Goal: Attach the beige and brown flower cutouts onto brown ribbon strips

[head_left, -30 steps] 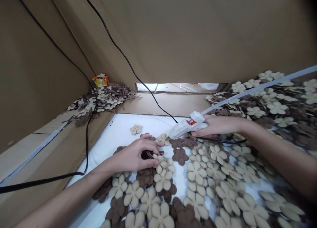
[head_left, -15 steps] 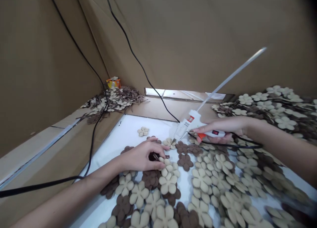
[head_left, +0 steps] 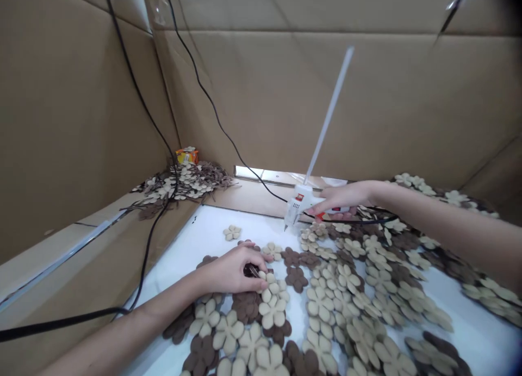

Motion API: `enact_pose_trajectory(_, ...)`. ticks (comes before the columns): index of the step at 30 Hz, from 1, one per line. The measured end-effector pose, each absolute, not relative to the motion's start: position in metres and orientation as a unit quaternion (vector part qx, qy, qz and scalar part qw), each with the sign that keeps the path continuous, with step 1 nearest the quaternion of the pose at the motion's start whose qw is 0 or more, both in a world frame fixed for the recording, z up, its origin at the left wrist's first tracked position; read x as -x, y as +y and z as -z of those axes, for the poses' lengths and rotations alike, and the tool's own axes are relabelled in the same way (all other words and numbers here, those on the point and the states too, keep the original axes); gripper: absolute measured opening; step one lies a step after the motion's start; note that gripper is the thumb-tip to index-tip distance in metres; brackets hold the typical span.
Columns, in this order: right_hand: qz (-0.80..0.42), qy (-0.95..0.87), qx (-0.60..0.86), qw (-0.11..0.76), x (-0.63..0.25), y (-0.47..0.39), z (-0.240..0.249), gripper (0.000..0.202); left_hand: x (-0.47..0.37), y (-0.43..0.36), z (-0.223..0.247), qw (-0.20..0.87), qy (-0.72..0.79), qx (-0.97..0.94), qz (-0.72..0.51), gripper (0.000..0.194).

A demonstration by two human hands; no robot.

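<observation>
- Apparently to keep its metal nozzle [head_left: 286, 228] clear of the surface, the right hand [head_left: 340, 202] holds a white hot-glue gun [head_left: 297, 206] just above the far part of the white board [head_left: 212, 218], tip downward.
- The right fingers wrap the gun's handle near the orange trigger [head_left: 320, 216]; I cannot tell whether they squeeze it.
- A long translucent glue stick [head_left: 329, 115] rises steeply from the gun's rear, presumably as its feed.
- The left hand [head_left: 232, 270] rests low on the board, thumb and index finger curled about a dark brown strip [head_left: 253, 270], likely steadying it; whether the tips pinch it is unclear.
- Beige five-petal flowers [head_left: 272, 310] lie beside that thumb, brown flowers [head_left: 297, 278] close by, perhaps spread for easy reach.
- An orange-and-yellow packet [head_left: 187, 156] at the far left carries print too small to read; the gun's red label [head_left: 299, 197] is illegible too.
</observation>
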State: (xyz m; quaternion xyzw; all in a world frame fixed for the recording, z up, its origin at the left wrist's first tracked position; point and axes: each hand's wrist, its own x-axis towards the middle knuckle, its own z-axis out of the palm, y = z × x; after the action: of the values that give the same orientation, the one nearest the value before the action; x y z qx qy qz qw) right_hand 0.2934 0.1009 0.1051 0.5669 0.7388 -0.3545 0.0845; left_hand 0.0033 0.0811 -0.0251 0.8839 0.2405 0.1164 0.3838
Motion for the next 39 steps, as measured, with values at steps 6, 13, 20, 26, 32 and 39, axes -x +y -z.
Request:
enact_pose_trajectory(6, -0.176, 0.854, -0.49, 0.007, -0.304, 0.122, -0.067, 0.034, -0.002, 0.082, 0.028, 0.406, 0.224, -0.875, -0.137, 0.024)
enact_pose_trajectory(13, -0.259, 0.893, -0.361, 0.074, -0.29, 0.188, -0.02, 0.034, -0.001, 0.08, 0.029, 0.408, 0.226, -0.871, -0.156, 0.026)
enact_pose_trajectory(20, -0.283, 0.884, -0.365, 0.069, -0.274, 0.235, -0.006, 0.036, 0.0, 0.08, 0.031, 0.407, 0.224, -0.871, -0.158, 0.024)
enact_pose_trajectory(26, -0.218, 0.891, -0.399, 0.007, -0.262, 0.21, -0.001, 0.041, -0.002, 0.079, 0.027, 0.412, 0.227, -0.87, -0.149, 0.017)
enact_pose_trajectory(32, -0.092, 0.882, -0.457, -0.077, -0.248, 0.133, -0.006, 0.029, -0.003, 0.081, 0.03, 0.41, 0.219, -0.873, -0.148, 0.016)
enact_pose_trajectory(39, 0.121, 0.85, -0.506, -0.087, -0.234, 0.084, 0.016, 0.03, -0.005, 0.084, 0.032, 0.412, 0.22, -0.87, -0.158, 0.018)
